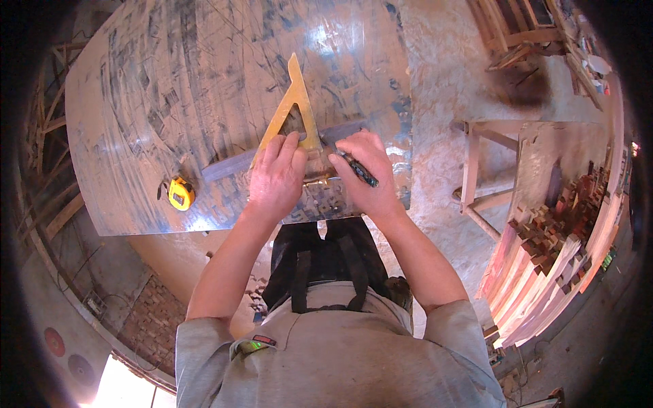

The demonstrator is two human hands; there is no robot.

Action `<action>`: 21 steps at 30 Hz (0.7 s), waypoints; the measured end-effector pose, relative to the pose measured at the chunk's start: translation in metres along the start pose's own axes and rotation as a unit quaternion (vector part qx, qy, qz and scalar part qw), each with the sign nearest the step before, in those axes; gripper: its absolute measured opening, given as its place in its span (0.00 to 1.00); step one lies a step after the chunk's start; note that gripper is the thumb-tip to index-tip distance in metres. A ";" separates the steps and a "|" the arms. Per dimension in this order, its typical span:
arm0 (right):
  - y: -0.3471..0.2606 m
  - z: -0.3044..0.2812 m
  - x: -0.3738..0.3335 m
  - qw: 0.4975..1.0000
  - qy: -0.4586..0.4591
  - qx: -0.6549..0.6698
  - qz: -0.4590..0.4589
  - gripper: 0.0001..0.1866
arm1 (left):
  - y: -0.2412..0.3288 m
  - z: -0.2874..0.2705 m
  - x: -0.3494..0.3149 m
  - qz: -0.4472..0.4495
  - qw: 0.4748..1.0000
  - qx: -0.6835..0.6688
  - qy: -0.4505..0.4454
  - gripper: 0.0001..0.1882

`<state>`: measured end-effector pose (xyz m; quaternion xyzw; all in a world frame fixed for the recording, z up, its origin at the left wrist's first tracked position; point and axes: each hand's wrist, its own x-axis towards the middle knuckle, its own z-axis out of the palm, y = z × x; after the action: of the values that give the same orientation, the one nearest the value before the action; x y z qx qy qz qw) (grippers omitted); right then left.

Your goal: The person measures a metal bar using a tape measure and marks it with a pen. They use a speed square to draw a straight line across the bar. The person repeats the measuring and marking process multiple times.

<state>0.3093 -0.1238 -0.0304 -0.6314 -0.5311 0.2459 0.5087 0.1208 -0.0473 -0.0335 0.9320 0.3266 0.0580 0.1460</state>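
Note:
A yellow triangular set square (pixel 275 122) lies over a narrow greyish wood strip (pixel 228 165) on the worktable. My left hand (pixel 277 173) is closed at the square's near edge, its fingers pressing the square and the strip together. The square's pointed end reaches away from me. My right hand (pixel 371 170) grips a dark, slim pen (pixel 358 170) just right of the square, over the strip's right part. The pen's tip is hard to make out between the fingers and the strip. A yellow tape measure (pixel 181 194) rests on the table, left of my left hand.
The scuffed, dusty worktable (pixel 170 81) has its near edge close to my body. At right, a wooden stand (pixel 490 129) adjoins many stacked boards (pixel 537 285) and small wood blocks (pixel 568 217). More wooden frames (pixel 524 34) stand at the far right.

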 end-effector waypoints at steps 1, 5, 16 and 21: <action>-0.001 -0.002 -0.004 1.000 -0.003 -0.002 -0.001 0.11 | 0.002 -0.001 0.001 0.002 1.000 -0.001 0.003 0.10; -0.016 -0.016 -0.023 0.998 -0.045 0.003 0.047 0.10 | -0.001 -0.001 -0.003 0.000 1.000 0.007 0.003 0.13; -0.059 -0.100 -0.072 0.989 0.028 -0.068 0.132 0.08 | -0.068 -0.050 0.020 -0.173 0.984 0.006 0.029 0.09; -0.058 -0.111 -0.112 0.983 0.046 -0.079 0.161 0.03 | -0.147 -0.029 0.010 -0.198 0.977 0.065 0.036 0.11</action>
<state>0.3439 -0.2745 0.0365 -0.7571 -0.4166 0.2525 0.4352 0.0357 0.0753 -0.0509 0.8537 0.5126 0.0404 0.0819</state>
